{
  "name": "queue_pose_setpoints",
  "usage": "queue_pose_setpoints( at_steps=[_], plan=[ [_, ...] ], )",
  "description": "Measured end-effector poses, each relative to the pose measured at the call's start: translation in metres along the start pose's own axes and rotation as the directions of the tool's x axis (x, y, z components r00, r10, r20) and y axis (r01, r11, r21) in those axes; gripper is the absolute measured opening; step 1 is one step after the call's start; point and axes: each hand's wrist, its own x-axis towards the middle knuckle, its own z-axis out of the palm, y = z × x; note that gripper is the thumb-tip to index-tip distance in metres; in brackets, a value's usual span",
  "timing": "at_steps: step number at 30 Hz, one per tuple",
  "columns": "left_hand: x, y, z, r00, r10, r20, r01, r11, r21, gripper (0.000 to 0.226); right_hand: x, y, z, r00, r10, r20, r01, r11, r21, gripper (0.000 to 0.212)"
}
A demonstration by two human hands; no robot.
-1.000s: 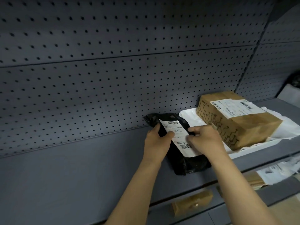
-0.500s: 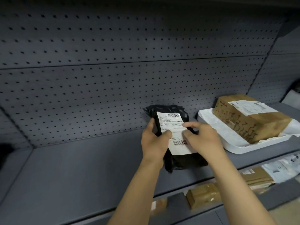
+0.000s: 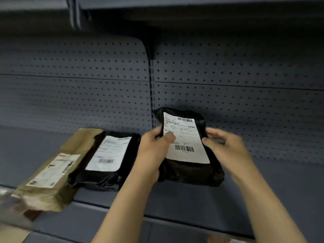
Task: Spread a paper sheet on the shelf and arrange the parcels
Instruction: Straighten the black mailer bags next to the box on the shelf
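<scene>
A black plastic parcel [image 3: 191,171] with a white barcode label rests on the grey shelf [image 3: 263,199], leaning toward the pegboard. My left hand [image 3: 154,151] grips its left edge, thumb on the label. At its right edge is my right hand [image 3: 226,148], fingers curled against the side. To the left lie a second black parcel [image 3: 105,174] with a white label and a brown paper parcel [image 3: 52,174], side by side on the same shelf. No paper sheet shows under them.
A grey pegboard wall [image 3: 245,102] backs the shelf, with a vertical post [image 3: 151,95] behind the held parcel. An upper shelf [image 3: 175,14] hangs overhead. Blurred items sit on a lower level at the bottom left [image 3: 15,213].
My view and both hands have swung left with the black parcel. The brown box on the white sheet has left the view; two other parcels have come into view on the left.
</scene>
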Motion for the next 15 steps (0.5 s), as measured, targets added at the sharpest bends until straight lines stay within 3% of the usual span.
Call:
queue_pose_setpoints(
  at_steps=[8,15],
  plan=[
    [0.013,0.03,-0.126,0.972,0.03,-0.235,-0.018,0.999,0.051,0.023,0.008,-0.054,0.124,0.959,-0.133,0.249,0.114,0.989,0.091,0.045],
    [0.024,0.04,-0.246,0.954,0.022,-0.3,0.004,0.996,0.086,0.017,-0.009,-0.094,0.239,0.905,-0.182,0.385,0.164,0.983,0.079,0.045]
  ],
)
